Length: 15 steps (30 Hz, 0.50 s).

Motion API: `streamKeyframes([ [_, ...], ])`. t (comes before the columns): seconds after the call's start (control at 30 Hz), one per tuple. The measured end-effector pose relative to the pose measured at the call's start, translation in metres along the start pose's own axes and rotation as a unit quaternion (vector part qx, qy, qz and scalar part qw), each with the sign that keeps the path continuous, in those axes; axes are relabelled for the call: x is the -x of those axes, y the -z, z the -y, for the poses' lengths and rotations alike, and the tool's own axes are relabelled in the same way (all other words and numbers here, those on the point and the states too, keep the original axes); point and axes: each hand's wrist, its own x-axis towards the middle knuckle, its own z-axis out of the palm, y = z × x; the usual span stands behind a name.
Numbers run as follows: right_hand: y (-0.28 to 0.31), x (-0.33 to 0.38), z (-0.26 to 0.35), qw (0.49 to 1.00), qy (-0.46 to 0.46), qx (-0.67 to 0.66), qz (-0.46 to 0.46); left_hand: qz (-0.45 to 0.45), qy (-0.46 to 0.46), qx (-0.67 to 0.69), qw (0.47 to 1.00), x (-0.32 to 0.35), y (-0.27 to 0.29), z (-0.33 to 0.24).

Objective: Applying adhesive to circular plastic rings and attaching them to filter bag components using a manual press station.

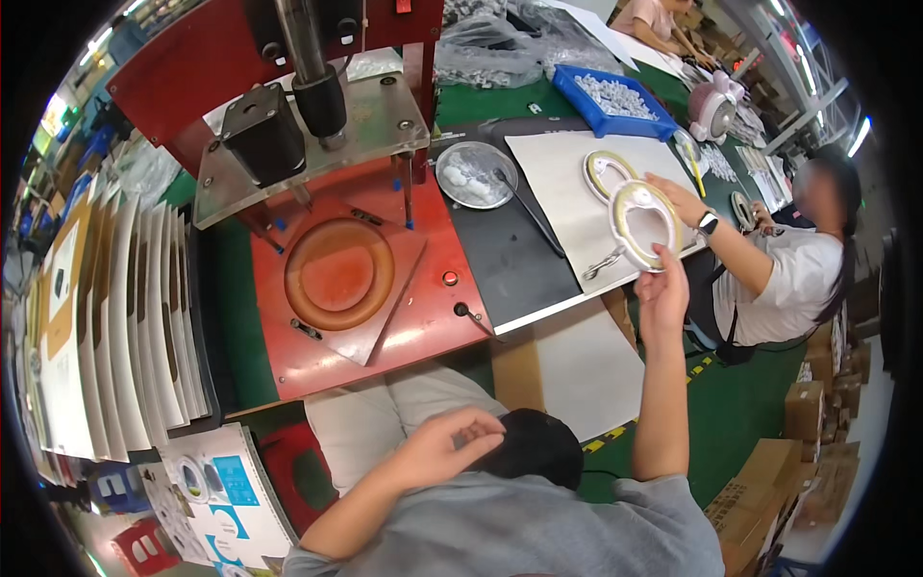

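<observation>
My right hand (663, 293) reaches far to the right and pinches the lower edge of a white ring-shaped part (622, 231) with a yellowish band. A co-worker's hand (678, 199) is at the upper right edge of that ring. Behind it, a second similar ring (589, 175) lies on the white sheet. My left hand (450, 444) hovers over my lap, loosely curled, with a gap between thumb and fingers and nothing seen in it. In front of me, an orange-brown round mould (383, 274) sits on the base of a red press (437, 322).
A metal bowl of white material (477, 175) and a black-handled tool (538, 223) are on the dark mat. Beyond stands a blue tray (601, 127) of small white parts. Cardboard dividers (125, 327) line the left; a co-worker (793, 279) sits at right.
</observation>
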Motion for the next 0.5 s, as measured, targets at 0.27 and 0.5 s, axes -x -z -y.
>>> streamKeyframes([
  [0.27,0.032,-0.020,0.002,0.996,-0.066,-0.052,-0.030,-0.007,0.095,0.212,0.973,0.002,-0.008,0.071],
  [0.5,-0.004,-0.049,-0.004,0.995,-0.085,-0.047,0.015,-0.054,0.141,0.284,0.947,0.002,0.010,0.105],
])
